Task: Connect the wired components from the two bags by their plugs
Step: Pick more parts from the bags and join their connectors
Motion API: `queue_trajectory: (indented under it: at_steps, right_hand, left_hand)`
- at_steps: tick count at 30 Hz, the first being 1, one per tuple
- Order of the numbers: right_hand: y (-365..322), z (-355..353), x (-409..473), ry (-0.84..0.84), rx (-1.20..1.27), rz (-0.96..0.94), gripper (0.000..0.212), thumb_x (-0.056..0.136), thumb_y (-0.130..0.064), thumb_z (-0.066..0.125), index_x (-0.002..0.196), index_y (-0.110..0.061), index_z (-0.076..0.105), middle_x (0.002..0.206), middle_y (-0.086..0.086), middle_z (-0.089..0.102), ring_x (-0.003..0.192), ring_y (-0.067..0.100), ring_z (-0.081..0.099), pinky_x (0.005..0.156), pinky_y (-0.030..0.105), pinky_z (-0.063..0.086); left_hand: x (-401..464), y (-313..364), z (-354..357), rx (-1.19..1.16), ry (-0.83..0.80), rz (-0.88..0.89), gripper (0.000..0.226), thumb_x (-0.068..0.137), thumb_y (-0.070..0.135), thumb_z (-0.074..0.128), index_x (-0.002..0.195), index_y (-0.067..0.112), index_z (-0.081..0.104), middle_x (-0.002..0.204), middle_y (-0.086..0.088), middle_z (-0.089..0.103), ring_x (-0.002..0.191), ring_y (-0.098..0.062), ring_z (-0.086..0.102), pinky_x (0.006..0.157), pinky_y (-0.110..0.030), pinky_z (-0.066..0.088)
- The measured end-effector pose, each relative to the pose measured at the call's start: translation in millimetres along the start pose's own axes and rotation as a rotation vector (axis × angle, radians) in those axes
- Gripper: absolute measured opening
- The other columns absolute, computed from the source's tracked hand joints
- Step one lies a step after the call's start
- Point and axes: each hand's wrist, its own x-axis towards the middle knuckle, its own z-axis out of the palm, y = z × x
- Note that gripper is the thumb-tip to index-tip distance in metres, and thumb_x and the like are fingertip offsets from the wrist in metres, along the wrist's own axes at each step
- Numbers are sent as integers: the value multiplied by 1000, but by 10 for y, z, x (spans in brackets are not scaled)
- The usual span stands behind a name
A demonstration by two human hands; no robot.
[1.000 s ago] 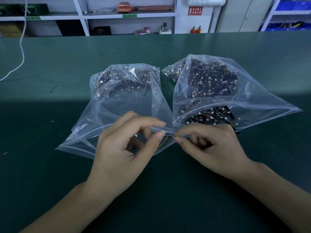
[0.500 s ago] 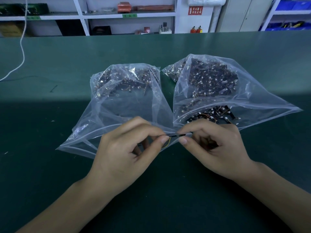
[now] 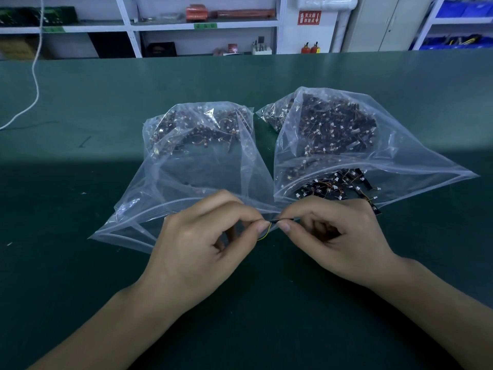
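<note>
Head view: sitting at a green table (image 3: 80,263), working just in front of two clear bags. Left hand (image 3: 202,244) pinching, thumb against forefinger, the end of a small wired part with a yellow wire (image 3: 265,235) looping down under the thumb tip. Right hand (image 3: 338,236) pinching the mating part the same narrow way, other fingers curled in. Meeting tip to tip at a short dark plug joint (image 3: 277,220), lying left to right between the two pinches, level with the near rims of the bags. Looking mated or nearly so; too small to tell whether fully seated. Judging the coming move as a push along that left-right axis, each hand equally close, one on each end.

Left bag (image 3: 186,166) lying open toward the near side, its parts heaped at the far end. Right bag (image 3: 346,145) fuller, with parts (image 3: 336,186) spilling near its mouth, just beyond the right hand.

Against a second ago: both hands drawing closer together, the gap between the thumbs closing, the yellow wire now bowing lower below the left thumb. Against half a second ago: hardly differing, the dark joint staying bridged between the tips. Bags lying unchanged.
</note>
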Motion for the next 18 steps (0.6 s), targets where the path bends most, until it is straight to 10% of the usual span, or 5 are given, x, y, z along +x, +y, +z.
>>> queue_trajectory:
  at_steps: [18]
  right_hand:
    - [2, -3, 0, -44, 9, 29, 13, 101, -21, 70, 92, -13, 74, 60, -17, 40, 46, 9, 40, 52, 14, 32]
  left_hand:
    - [-11, -42, -1, 38, -15, 24, 16, 103, 31, 73, 92, 22, 79, 85, 14, 62, 69, -10, 62, 58, -25, 49]
